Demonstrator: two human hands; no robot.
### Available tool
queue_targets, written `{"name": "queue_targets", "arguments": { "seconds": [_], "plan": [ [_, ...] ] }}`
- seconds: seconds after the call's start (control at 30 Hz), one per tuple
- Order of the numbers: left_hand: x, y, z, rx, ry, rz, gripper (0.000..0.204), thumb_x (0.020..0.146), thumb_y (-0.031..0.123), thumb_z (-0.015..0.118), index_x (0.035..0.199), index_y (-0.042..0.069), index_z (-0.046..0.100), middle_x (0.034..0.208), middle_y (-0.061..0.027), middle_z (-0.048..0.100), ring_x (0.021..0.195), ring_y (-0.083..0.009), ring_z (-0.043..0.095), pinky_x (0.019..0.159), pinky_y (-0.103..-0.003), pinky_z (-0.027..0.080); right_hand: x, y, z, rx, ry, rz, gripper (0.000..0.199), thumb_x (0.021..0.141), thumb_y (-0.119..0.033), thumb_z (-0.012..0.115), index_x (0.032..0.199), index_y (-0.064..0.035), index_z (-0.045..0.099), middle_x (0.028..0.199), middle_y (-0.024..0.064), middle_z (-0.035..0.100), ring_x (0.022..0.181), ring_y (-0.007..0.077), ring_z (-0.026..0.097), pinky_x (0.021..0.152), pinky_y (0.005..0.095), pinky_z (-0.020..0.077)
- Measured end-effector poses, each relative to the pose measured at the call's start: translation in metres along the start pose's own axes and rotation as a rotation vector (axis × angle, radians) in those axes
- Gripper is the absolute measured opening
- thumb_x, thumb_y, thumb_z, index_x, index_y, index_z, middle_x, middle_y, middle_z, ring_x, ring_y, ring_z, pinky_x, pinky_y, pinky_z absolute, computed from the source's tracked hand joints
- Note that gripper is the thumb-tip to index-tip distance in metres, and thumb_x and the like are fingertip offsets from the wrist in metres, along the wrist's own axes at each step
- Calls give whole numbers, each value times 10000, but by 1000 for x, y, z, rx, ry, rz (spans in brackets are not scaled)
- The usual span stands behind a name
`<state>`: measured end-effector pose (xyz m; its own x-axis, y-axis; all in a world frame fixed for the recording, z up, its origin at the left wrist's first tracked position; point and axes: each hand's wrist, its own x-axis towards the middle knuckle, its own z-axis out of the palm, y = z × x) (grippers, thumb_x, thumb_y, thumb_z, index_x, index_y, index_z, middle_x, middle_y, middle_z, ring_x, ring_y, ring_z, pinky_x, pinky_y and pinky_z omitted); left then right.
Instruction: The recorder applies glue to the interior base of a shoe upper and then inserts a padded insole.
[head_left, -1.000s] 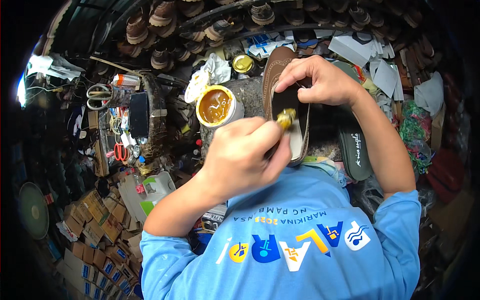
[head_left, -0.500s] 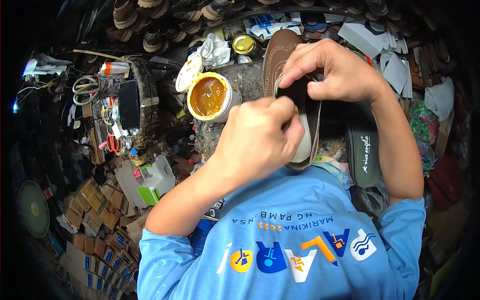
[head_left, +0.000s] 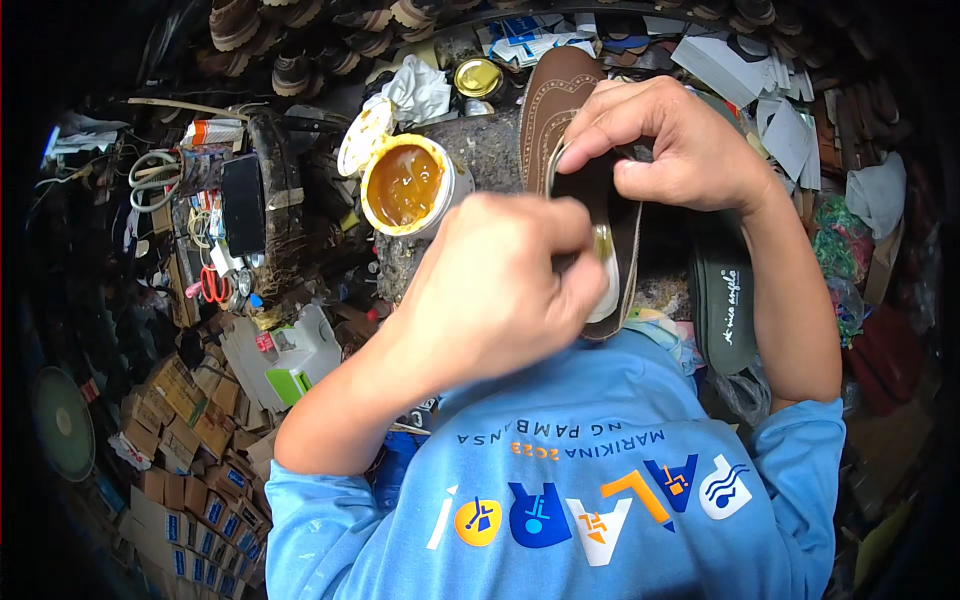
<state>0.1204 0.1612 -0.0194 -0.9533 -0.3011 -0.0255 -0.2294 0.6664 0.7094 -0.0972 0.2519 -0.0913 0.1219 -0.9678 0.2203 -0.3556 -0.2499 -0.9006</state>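
— Brown leather, is that what you've got there?

— Yes, a brown shoe (head_left: 560, 110), toe pointing away from me, propped over the grey block (head_left: 480, 150) in front of my chest. My right hand (head_left: 680, 150) pinches the rim of its opening between thumb and fingers, I reckon to keep the mouth spread wide.

— And the other hand?

— My left hand (head_left: 500, 285) is clenched in a fist right over the heel end. It covers whatever it grips; a yellowish tip (head_left: 602, 240) shows just past my knuckles, down inside the shoe against the pale lining.

— Glue?

— Looks like it. An open tin (head_left: 405, 185) of amber paste sits just left of the shoe, close by so I needn't stretch, its lid (head_left: 362, 135) leaning at the rim. A dark insole (head_left: 725, 300) lies to the right, beside my right forearm.

— Anything different from a second ago?

— A second back my left hand sat lower with the tip over the shoe's edge; now the fist is higher and the tip is inside. The right hand's hold looks unchanged.
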Motion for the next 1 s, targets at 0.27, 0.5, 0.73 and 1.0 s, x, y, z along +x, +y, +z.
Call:
{"name": "queue_targets", "arguments": {
  "seconds": [0.27,0.5,0.73,1.0],
  "plan": [
    [-4,8,16,67,73,-15,137,863,67,703,771,0,627,624,-169,613,551,-311,634,527,-408,504,0,2,4,-10,30,-4,398,688,-72,607,1040,-47,789,1005,90,765,889,212,693,789,323,550],
    [-16,21,4,32,51,-26,41,843,4,693,807,-16,688,697,-156,656,589,-298,660,561,-371,515,-2,-1,4,11,18,-13,407,687,-51,603,1050,-42,788,1015,99,764,942,232,693,853,334,551],
    [-6,2,2,-19,1,-12,45,834,26,685,818,-16,688,699,-167,662,629,-304,687,593,-380,535,-4,-6,1,41,-29,11,389,703,-5,591,1044,-14,780,1032,122,756,1021,247,683,945,364,536],
    [16,-5,-15,-216,-420,-200,139,802,71,661,854,-42,723,718,-197,683,660,-329,698,631,-388,549,-5,-4,-1,68,-32,57,377,713,-4,593,1043,-5,777,1034,121,732,1018,239,672,970,355,515]
  ]
}}
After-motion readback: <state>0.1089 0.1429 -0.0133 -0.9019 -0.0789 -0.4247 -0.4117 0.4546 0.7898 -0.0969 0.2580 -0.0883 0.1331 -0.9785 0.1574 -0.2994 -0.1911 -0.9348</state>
